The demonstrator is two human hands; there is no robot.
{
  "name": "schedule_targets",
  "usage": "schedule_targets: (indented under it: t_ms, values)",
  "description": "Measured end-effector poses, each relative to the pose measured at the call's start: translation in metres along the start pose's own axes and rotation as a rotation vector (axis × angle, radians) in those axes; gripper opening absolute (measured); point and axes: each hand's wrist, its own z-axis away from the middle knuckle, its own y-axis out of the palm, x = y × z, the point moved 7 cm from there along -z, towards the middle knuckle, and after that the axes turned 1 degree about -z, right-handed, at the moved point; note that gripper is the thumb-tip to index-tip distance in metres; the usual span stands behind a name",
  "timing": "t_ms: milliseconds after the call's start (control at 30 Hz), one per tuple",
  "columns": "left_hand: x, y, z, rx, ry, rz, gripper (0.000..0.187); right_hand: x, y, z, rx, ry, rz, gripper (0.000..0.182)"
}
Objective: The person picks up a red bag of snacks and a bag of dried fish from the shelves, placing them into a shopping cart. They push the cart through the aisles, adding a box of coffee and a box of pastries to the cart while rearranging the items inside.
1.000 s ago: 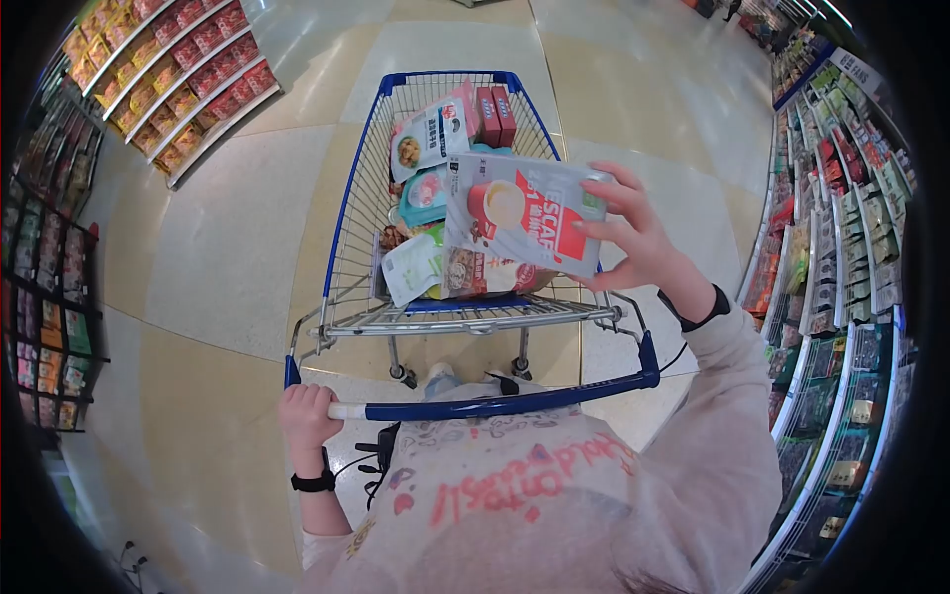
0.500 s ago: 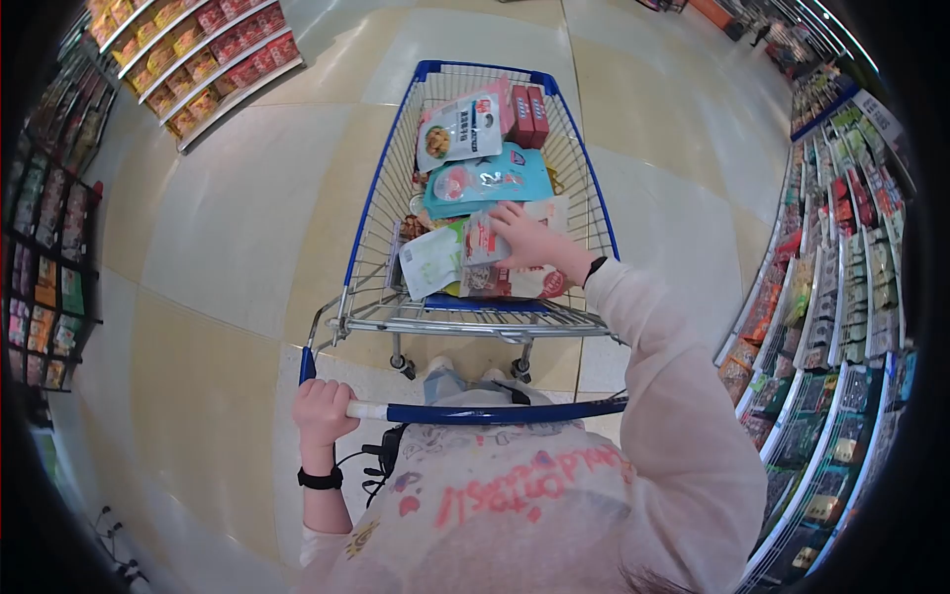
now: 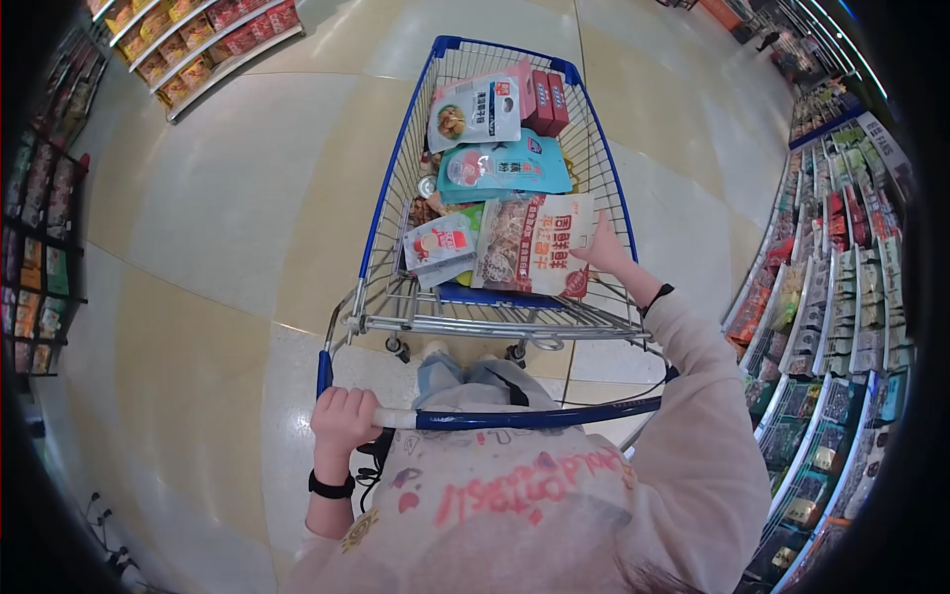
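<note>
A blue-framed metal shopping cart (image 3: 389, 188) stands in front of me. My left hand (image 3: 344, 420) is wrapped round the left end of its handlebar (image 3: 534, 416). At the cart's right side, my right hand (image 3: 606, 247) grips the edge of a printed food bag (image 3: 534, 243) with a see-through window; its thumb lies over the front, the other fingers partly hidden. Left of that bag, a white-and-red packet (image 3: 440, 245) rests on a green-and-white bag. Farther up lie a turquoise pouch (image 3: 505, 166), a white pouch (image 3: 477, 111) and red boxes (image 3: 542, 102).
Shelves of packaged snacks (image 3: 841, 297) curve along the right. A dark rack (image 3: 45, 267) stands at left, and a shelf of yellow and red packs (image 3: 198, 49) at upper left. Tiled floor (image 3: 198, 247) surrounds the cart.
My right hand has moved rightward from the white-and-red packet to the food bag's right edge. That packet now lies farther left. My left hand stays on the handlebar.
</note>
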Motion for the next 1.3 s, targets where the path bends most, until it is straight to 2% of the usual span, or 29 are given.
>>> schedule_targets:
  t_ms: [33,67,133,267,333,400,467,600,667,800,867,967,1033,1067,1133,1167,1200,1233,1267,1300]
  values:
    - [-0.001,-0.001,0.0,-0.018,0.015,0.003,0.013,-0.013,0.016,-0.001,0.175,0.164,-0.403,0.058]
    - [0.0,-0.002,-0.001,-0.038,0.029,0.003,0.012,-0.015,0.02,-0.003,0.173,0.17,-0.403,0.058]
    - [0.001,-0.002,-0.001,-0.051,0.042,0.018,0.011,-0.01,0.057,0.009,0.523,0.575,-1.244,0.053]
    - [-0.001,-0.006,-0.002,-0.038,0.063,0.0,0.009,-0.013,0.088,-0.015,0.431,0.481,-1.053,0.04]
    - [-0.002,-0.005,-0.001,-0.046,0.057,0.018,0.009,0.011,0.063,-0.032,0.461,0.246,-0.391,0.026]
    - [-0.003,-0.005,-0.002,-0.057,0.051,0.043,0.01,0.067,0.021,-0.024,0.445,0.175,-0.488,0.02]
    - [0.0,-0.003,-0.001,-0.038,0.029,0.041,0.011,0.09,0.025,-0.038,0.425,-0.082,-0.493,0.021]
    - [-0.004,-0.001,0.001,0.005,0.044,0.015,0.011,0.123,0.011,-0.032,0.448,0.098,-0.704,0.021]
    - [-0.004,-0.002,-0.001,0.005,0.021,0.004,0.012,0.132,0.013,-0.037,0.501,0.129,-1.26,0.02]
    - [-0.006,-0.002,-0.004,0.013,0.027,0.007,0.012,0.142,0.03,-0.038,0.648,0.079,-1.388,0.028]
    - [-0.005,-0.001,-0.003,0.008,0.008,-0.029,0.014,0.14,0.061,-0.037,0.787,0.038,-1.17,0.032]
    - [-0.006,-0.003,-0.008,0.005,-0.015,0.008,0.014,0.144,0.087,-0.026,0.798,0.045,-1.166,0.035]
    - [-0.009,-0.002,-0.009,0.032,-0.021,-0.003,0.014,0.145,0.097,-0.023,0.89,-0.075,-1.148,0.041]
    - [-0.009,-0.001,-0.009,0.058,-0.033,-0.017,0.014,0.137,0.099,-0.028,0.89,-0.069,-1.156,0.041]
    - [-0.009,0.002,-0.01,0.086,-0.022,-0.007,0.012,0.102,0.107,-0.053,0.807,0.003,-0.847,0.042]
    - [-0.009,0.003,-0.009,0.059,-0.021,-0.042,0.013,0.078,0.116,-0.074,0.73,-0.148,-0.8,0.042]
    - [-0.009,0.003,-0.009,0.031,-0.02,-0.077,0.013,0.057,0.106,-0.084,0.697,0.109,-0.745,0.044]
    - [-0.01,0.003,-0.01,0.039,-0.015,-0.079,0.013,0.029,0.106,-0.101,0.585,0.229,-0.711,0.043]
    - [-0.011,0.003,-0.012,0.05,-0.024,-0.081,0.012,0.002,0.103,-0.12,0.522,0.263,-0.561,0.044]
    - [-0.011,0.003,-0.014,0.062,-0.032,-0.083,0.011,-0.022,0.095,-0.137,0.347,0.224,-0.514,0.046]
